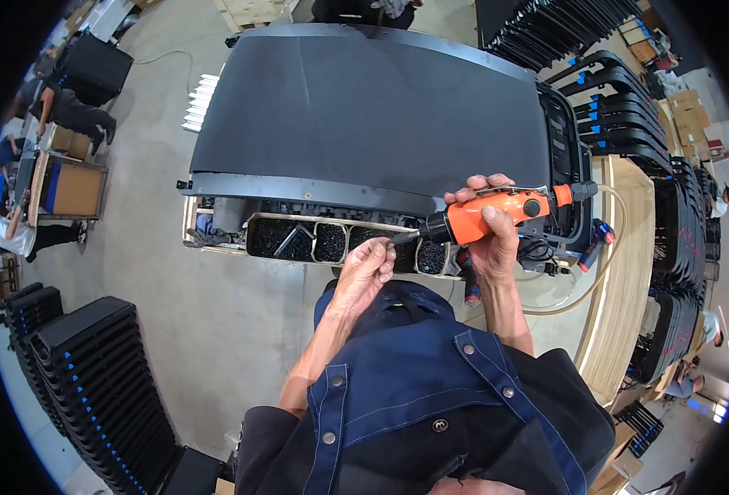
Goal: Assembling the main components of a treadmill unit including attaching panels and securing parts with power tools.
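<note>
A broad span of open air lies above the dark grey, metal-edged worktop (373, 115), forward of both hands. Left of the bare left hand (367, 272), the long divided tray of black screws (289, 261) is accessible from above. Rightward, the orange-and-black powered driver (496, 216) in the right hand (495, 241) blocks passage over the tray's right end; beyond it stand the looping beige hose (626, 219) and the pale wooden crate (610, 330), with the black moulded frame (583, 153) bounding the worktop's right end.
</note>
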Demonstrator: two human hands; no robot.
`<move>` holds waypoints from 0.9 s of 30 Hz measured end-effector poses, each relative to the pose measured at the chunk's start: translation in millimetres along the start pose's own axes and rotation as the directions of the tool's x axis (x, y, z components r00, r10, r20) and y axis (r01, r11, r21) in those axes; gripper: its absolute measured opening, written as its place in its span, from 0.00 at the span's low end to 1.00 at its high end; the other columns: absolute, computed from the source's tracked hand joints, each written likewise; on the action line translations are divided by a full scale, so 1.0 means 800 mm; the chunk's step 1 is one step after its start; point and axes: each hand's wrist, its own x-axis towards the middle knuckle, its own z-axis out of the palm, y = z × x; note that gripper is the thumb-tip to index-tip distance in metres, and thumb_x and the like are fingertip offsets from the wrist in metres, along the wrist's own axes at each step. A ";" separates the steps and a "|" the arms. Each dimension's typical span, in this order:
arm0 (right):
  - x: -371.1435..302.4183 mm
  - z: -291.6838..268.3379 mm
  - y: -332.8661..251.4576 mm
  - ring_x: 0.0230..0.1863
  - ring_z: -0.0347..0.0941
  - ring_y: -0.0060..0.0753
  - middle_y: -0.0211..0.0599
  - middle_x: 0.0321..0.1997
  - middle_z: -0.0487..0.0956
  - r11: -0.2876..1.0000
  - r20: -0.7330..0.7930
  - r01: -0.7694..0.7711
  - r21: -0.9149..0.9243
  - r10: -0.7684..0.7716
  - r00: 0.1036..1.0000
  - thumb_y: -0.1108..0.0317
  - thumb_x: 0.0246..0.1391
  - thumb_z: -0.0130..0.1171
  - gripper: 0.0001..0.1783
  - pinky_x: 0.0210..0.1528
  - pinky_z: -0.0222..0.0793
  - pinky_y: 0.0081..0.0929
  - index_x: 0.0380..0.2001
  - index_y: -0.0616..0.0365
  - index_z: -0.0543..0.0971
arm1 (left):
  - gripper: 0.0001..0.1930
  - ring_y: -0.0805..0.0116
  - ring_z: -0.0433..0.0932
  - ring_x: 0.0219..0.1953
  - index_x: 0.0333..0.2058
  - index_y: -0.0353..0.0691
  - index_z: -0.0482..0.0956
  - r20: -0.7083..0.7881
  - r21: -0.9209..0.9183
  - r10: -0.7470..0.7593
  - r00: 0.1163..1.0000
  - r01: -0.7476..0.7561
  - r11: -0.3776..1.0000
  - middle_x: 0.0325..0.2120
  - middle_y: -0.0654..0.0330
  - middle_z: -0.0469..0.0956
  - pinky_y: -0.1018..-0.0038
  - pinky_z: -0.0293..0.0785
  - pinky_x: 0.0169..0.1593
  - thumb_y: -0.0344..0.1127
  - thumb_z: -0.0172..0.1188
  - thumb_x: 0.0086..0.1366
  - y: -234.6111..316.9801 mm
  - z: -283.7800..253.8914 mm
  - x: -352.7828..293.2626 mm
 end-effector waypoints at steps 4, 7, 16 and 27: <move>0.000 0.007 0.015 0.49 0.82 0.41 0.45 0.52 0.79 0.996 -0.057 -0.006 0.084 0.011 0.998 0.73 0.53 0.64 0.25 0.59 0.77 0.52 0.54 0.57 0.71 | 0.14 0.78 0.72 0.28 0.47 0.35 0.79 0.007 0.002 0.030 1.000 -0.030 1.000 0.33 0.60 0.80 0.81 0.68 0.30 0.38 0.65 0.70 0.016 -0.008 -0.002; 0.003 0.016 0.028 0.49 0.82 0.41 0.44 0.52 0.79 0.996 -0.075 0.004 0.087 0.003 0.997 0.73 0.54 0.63 0.24 0.59 0.77 0.53 0.55 0.57 0.71 | 0.13 0.78 0.71 0.28 0.47 0.36 0.78 0.011 0.120 0.059 0.998 -0.060 0.991 0.34 0.59 0.80 0.81 0.68 0.29 0.37 0.64 0.70 0.038 -0.011 -0.002; 0.012 0.088 0.074 0.50 0.78 0.38 0.39 0.52 0.77 0.998 -0.189 0.065 0.006 -0.063 0.980 0.69 0.54 0.65 0.24 0.65 0.70 0.55 0.55 0.51 0.72 | 0.12 0.79 0.70 0.27 0.47 0.37 0.79 0.067 0.153 -0.005 0.998 -0.006 0.988 0.34 0.57 0.82 0.81 0.65 0.29 0.38 0.65 0.70 0.125 -0.049 0.005; 0.009 0.176 0.127 0.51 0.77 0.39 0.41 0.53 0.75 0.948 -0.277 0.067 -0.310 -0.158 0.948 0.71 0.53 0.64 0.26 0.65 0.68 0.54 0.56 0.52 0.69 | 0.09 0.84 0.63 0.21 0.46 0.35 0.78 0.101 0.442 -0.222 0.970 0.156 0.884 0.31 0.61 0.80 0.84 0.58 0.24 0.34 0.58 0.74 0.199 -0.099 0.036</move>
